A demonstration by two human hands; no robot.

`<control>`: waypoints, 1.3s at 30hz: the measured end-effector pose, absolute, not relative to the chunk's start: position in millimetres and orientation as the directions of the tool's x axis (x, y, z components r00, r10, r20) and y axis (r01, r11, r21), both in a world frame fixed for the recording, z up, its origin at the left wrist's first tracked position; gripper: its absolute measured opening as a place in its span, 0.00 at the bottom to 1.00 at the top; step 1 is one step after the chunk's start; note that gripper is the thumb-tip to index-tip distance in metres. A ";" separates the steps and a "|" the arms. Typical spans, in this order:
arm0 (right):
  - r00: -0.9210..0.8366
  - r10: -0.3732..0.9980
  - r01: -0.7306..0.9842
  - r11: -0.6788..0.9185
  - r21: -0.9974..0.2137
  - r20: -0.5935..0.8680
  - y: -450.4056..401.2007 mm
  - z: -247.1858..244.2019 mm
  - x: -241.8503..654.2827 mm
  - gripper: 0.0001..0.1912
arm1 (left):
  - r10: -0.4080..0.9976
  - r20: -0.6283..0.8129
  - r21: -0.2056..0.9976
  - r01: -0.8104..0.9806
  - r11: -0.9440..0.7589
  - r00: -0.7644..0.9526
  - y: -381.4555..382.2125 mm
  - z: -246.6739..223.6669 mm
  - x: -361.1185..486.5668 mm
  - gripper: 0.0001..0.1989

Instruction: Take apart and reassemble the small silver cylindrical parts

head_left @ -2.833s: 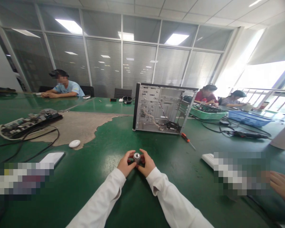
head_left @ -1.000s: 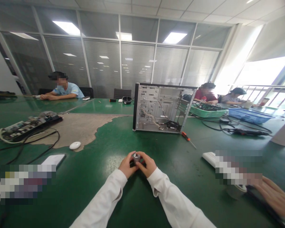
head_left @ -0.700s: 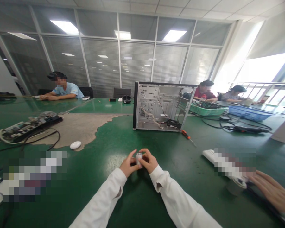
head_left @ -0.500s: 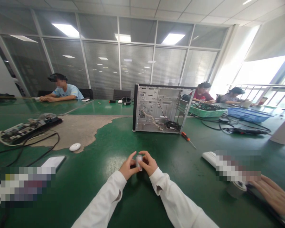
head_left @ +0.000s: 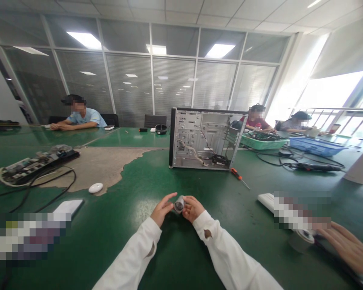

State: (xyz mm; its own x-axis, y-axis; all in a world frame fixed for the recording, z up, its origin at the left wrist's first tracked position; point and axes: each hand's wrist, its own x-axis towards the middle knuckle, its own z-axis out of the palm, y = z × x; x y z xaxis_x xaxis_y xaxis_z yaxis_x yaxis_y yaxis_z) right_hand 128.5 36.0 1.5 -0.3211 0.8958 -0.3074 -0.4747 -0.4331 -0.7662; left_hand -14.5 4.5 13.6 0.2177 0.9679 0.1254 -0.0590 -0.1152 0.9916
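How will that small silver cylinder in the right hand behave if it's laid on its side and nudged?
The silver cylinder would likely roll: its wall is round. It's probably stiff, since it looks undeformed in the right hand. The table looks glossy, so it might slide a bit too.

The left arm (head_left: 130,254) and the right arm (head_left: 230,254), both covered by loose white fabric sleeves (head_left: 214,237), are stretched forward and angled inward. The bare left hand (head_left: 162,210) is held opened, with its forefinger extended toward the opposite hand. The bare right hand (head_left: 192,209) is held near it, its fingers bent in a grip.
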 end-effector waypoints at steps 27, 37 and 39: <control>-0.565 0.706 -0.381 -0.683 -0.624 -0.427 30.1 9.7 133.1 0.19 | 0.957 0.153 0.984 0.055 -0.171 0.247 5.9 10.0 -11.0 0.22; -0.575 0.710 -0.406 -0.680 -0.611 -0.407 30.4 7.6 132.8 0.18 | 0.952 0.184 0.981 0.013 -0.193 0.246 7.0 6.9 -11.7 0.20; -0.548 0.729 -0.442 -0.668 -0.599 -0.409 30.1 8.2 131.8 0.16 | 0.950 0.200 0.978 0.011 -0.209 0.241 7.3 6.1 -11.5 0.21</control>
State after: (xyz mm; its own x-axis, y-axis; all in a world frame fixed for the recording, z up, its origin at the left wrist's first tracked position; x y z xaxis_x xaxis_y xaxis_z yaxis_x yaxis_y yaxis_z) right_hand 131.8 30.1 8.2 -0.5481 0.7294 -0.4093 -0.4419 -0.6680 -0.5987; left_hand -11.5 7.3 6.1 0.2410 0.9497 0.1999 0.0109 -0.2086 0.9779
